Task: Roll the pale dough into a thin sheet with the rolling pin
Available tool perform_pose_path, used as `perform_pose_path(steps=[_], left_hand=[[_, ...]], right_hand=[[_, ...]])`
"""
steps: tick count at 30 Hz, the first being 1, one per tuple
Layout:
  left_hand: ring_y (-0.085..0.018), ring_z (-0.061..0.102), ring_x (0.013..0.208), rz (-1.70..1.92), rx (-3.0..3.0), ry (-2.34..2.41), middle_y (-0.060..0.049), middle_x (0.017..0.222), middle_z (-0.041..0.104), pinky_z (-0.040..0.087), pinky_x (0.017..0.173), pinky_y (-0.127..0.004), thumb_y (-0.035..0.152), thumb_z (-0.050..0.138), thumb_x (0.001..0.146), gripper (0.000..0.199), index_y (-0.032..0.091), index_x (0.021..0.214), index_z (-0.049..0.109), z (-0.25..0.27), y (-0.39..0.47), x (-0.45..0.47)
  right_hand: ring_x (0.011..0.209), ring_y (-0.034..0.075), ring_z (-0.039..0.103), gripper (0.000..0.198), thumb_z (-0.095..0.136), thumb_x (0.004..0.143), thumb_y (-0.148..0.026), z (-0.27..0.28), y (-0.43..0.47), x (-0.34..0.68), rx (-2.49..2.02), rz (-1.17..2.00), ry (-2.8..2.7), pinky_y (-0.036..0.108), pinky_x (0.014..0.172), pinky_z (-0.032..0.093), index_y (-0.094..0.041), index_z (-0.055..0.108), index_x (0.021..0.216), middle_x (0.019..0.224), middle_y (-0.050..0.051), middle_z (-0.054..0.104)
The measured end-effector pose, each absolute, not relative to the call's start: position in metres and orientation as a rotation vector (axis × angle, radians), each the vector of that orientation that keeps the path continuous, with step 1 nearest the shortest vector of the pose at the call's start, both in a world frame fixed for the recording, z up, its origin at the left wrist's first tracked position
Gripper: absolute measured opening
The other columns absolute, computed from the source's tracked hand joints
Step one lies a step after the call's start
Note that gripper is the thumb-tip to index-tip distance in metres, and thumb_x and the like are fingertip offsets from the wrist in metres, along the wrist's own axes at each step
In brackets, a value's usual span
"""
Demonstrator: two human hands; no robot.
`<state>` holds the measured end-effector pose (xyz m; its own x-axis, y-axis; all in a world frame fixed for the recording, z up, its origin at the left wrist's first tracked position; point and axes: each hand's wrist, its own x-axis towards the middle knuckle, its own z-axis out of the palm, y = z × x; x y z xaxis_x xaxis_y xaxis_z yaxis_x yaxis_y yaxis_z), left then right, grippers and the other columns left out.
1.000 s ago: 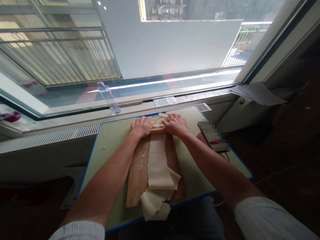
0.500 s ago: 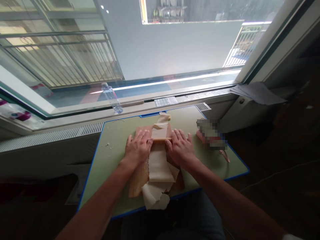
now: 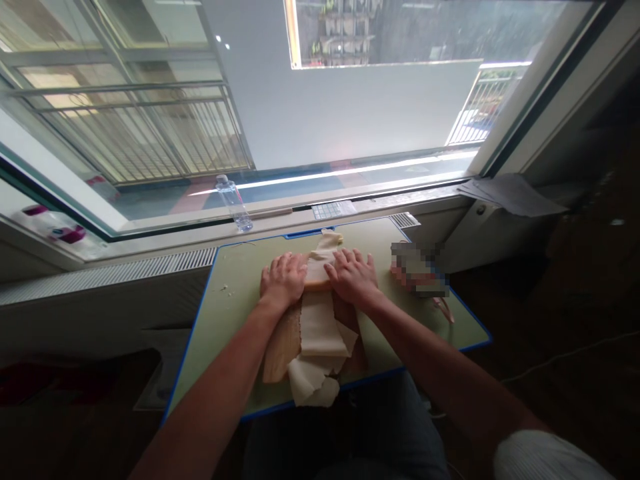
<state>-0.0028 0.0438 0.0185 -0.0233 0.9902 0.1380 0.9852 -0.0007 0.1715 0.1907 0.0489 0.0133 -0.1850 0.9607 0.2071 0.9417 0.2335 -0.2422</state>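
A light wooden rolling pin (image 3: 317, 285) lies crosswise on a long pale strip of dough sheet (image 3: 317, 327). My left hand (image 3: 284, 279) is over the pin's left end, palm down, its fingers reaching forward. On the other end sits my right hand (image 3: 354, 277), likewise palm down, fingers draped forward and thumb pointing inward over the dough. Both ends of the pin are hidden under my hands. Beneath the dough is a wooden board (image 3: 280, 353). The near end of the dough is folded and hangs over the table's front edge.
The green folding table (image 3: 225, 340) has a blue rim and stands against a window sill. A clear bottle (image 3: 234, 203) is on the sill. At the table's right lies a pixelated item (image 3: 419, 268) with a strap. Papers (image 3: 510, 193) rest farther right. Small crumbs (image 3: 226, 291) lie left.
My hands have slid forward over the rolling pin, so my palms now cover its ends and my fingers reach farther up the dough. The view has shifted slightly.
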Motion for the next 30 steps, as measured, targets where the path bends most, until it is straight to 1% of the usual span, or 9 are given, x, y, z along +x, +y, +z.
perform_pose_path(steps=[3,6,11,17,20,23,26,30], left_hand=[[-0.034,0.043,0.155,0.296,2.127,2.174,-0.012,0.17,0.047,0.034,0.127,-0.059,0.052,0.035,0.107,0.059,0.028,0.158,0.054,0.021,0.063,-0.006],[-0.035,0.044,0.153,0.32,2.129,2.152,-0.013,0.169,0.048,0.035,0.126,-0.061,0.052,0.035,0.107,0.059,0.027,0.155,0.057,0.023,0.081,-0.009],[-0.034,0.049,0.149,0.322,2.122,2.17,-0.014,0.164,0.053,0.038,0.124,-0.057,0.049,0.037,0.106,0.054,0.027,0.15,0.061,0.022,0.11,-0.01],[-0.035,0.052,0.145,0.3,2.095,2.185,-0.016,0.158,0.057,0.04,0.122,-0.056,0.048,0.036,0.107,0.055,0.023,0.148,0.062,0.022,0.128,-0.01],[-0.034,0.054,0.142,0.281,2.114,2.195,-0.015,0.155,0.06,0.042,0.121,-0.054,0.048,0.037,0.106,0.054,0.023,0.146,0.063,0.022,0.122,-0.009],[-0.032,0.054,0.143,0.281,2.17,2.183,-0.013,0.158,0.059,0.042,0.122,-0.052,0.047,0.038,0.106,0.053,0.024,0.148,0.062,0.021,0.106,-0.008],[-0.031,0.049,0.149,0.26,2.19,2.171,-0.01,0.166,0.052,0.038,0.125,-0.054,0.049,0.034,0.108,0.056,0.027,0.155,0.057,0.02,0.085,-0.007],[-0.031,0.042,0.156,0.212,2.183,2.195,-0.008,0.172,0.045,0.032,0.128,-0.059,0.049,0.033,0.109,0.058,0.03,0.16,0.052,0.021,0.056,-0.002]], right_hand=[[0.151,0.04,0.045,0.06,0.036,0.111,-0.061,0.014,0.065,0.191,-1.763,0.108,-2.193,0.067,0.123,0.031,-0.025,0.06,0.153,0.162,0.013,0.056],[0.147,0.039,0.048,0.06,0.038,0.109,-0.065,0.015,0.084,0.19,-1.778,0.178,-2.17,0.065,0.12,0.035,-0.027,0.062,0.149,0.159,0.015,0.058],[0.142,0.04,0.053,0.065,0.04,0.107,-0.069,0.02,0.116,0.187,-1.83,0.281,-2.133,0.061,0.118,0.039,-0.021,0.064,0.145,0.153,0.02,0.062],[0.139,0.037,0.055,0.06,0.041,0.108,-0.062,0.025,0.133,0.185,-1.864,0.261,-2.09,0.055,0.115,0.042,-0.018,0.064,0.14,0.15,0.021,0.063],[0.139,0.037,0.055,0.062,0.042,0.106,-0.063,0.025,0.127,0.185,-1.888,0.268,-2.098,0.055,0.116,0.042,-0.016,0.063,0.141,0.15,0.02,0.063],[0.141,0.036,0.053,0.062,0.043,0.105,-0.062,0.024,0.111,0.186,-1.898,0.232,-2.112,0.055,0.118,0.04,-0.017,0.062,0.144,0.152,0.019,0.062],[0.147,0.035,0.047,0.064,0.041,0.106,-0.06,0.021,0.087,0.187,-1.904,0.171,-2.132,0.055,0.121,0.036,-0.018,0.057,0.153,0.16,0.016,0.057],[0.153,0.038,0.04,0.067,0.039,0.108,-0.054,0.018,0.056,0.187,-1.935,0.1,-2.144,0.06,0.125,0.029,-0.018,0.047,0.164,0.169,0.013,0.048]])
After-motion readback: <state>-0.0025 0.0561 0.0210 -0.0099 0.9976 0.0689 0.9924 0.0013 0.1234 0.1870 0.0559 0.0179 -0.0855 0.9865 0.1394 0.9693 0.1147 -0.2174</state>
